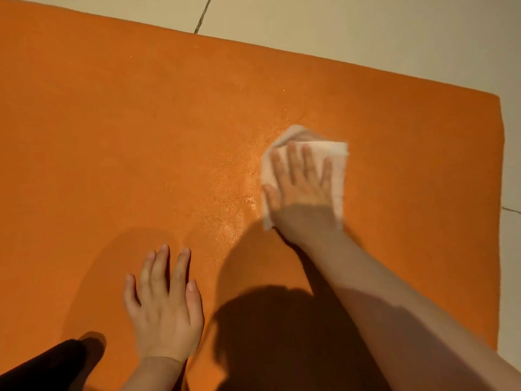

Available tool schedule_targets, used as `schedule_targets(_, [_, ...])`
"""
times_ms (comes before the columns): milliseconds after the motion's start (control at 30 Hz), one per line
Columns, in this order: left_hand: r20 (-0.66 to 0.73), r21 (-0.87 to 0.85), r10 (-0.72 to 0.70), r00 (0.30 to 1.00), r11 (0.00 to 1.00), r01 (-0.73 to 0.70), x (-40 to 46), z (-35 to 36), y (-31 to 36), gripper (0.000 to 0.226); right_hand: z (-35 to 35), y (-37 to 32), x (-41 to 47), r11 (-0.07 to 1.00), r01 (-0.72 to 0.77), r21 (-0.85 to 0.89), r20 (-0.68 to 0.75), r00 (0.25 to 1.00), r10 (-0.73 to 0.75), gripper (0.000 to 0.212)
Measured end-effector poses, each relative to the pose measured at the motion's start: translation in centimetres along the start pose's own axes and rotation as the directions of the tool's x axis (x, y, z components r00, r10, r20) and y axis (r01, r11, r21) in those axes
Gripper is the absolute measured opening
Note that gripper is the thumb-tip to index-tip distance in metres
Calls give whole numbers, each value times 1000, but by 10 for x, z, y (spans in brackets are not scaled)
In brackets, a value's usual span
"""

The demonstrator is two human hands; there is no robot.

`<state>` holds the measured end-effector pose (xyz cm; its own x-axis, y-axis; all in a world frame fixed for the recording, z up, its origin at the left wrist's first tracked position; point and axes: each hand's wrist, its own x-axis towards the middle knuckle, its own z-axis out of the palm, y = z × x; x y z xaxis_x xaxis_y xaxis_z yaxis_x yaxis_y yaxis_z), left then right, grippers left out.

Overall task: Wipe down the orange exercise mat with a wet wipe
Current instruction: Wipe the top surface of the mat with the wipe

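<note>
While right hand (303,190) presses wipe (335,153), mat (112,122) stretches leftward.

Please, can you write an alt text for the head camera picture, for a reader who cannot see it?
A person's right hand presses a white wet wipe flat on an orange exercise mat, fingers straight, beside a damp, shiny streak. The left hand rests flat on the mat nearer the person. Pale floor tiles show beyond the mat's edges.
</note>
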<state>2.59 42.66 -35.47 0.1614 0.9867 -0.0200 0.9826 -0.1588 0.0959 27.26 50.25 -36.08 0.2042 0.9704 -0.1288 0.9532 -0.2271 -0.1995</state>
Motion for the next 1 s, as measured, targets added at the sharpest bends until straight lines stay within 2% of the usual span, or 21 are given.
schedule_targets(67, [11, 14, -7, 1000, 1000, 7, 1, 0, 0, 53, 4, -30, 12, 987, 160, 29, 8, 987, -160, 61])
schedule_targets(167, [23, 32, -12, 1000, 999, 12, 0, 0, -1, 53, -2, -35, 36, 971, 238, 24, 91, 967, -239, 59])
schedule_targets(233, [26, 28, -6, 1000, 1000, 5, 1, 0, 0, 52, -12, -7, 56, 990, 143, -15, 111, 984, -141, 62])
schedule_targets(333, [32, 24, 2, 999, 1000, -3, 1, -1, 0, 52, -31, 57, 78, 995, -99, -15, 49, 994, 100, 64])
schedule_targets(467, [42, 9, 8, 999, 1000, -9, 0, -2, 0, 51, -45, 109, 101, 903, -429, 24, 12, 903, 429, 67])
schedule_targets(533, [36, 11, 15, 999, 1000, -15, 0, -2, 0, 52, -42, 98, 116, 875, -483, 31, 9, 876, 483, 67])
schedule_targets(600, [28, 15, 30, 999, 999, -31, 0, -1, 1, 52, -38, 72, 129, 928, -373, 19, 19, 928, 373, 65])
schedule_targets(667, [18, 26, 33, 999, 999, -34, 1, -2, 1, 52, -37, 43, 142, 989, -150, 13, 61, 987, 149, 63])
schedule_targets(733, [12, 25, 34, 999, 999, -35, 1, -2, 3, 52, -39, 22, 150, 1000, 28, 7, 105, 994, -28, 62])
schedule_targets(833, [5, 28, 32, 999, 999, -32, 0, -3, 5, 52, -44, 34, 156, 986, 166, -4, 148, 975, -163, 62])
schedule_targets(900, [6, 23, 37, 999, 999, -37, 0, -4, 5, 52, -52, 68, 152, 988, 150, -28, 128, 981, -146, 63])
schedule_targets(1000, [13, 27, 40, 999, 999, -41, 0, -4, 4, 53, -63, 126, 131, 991, -130, -11, 54, 990, 130, 65])
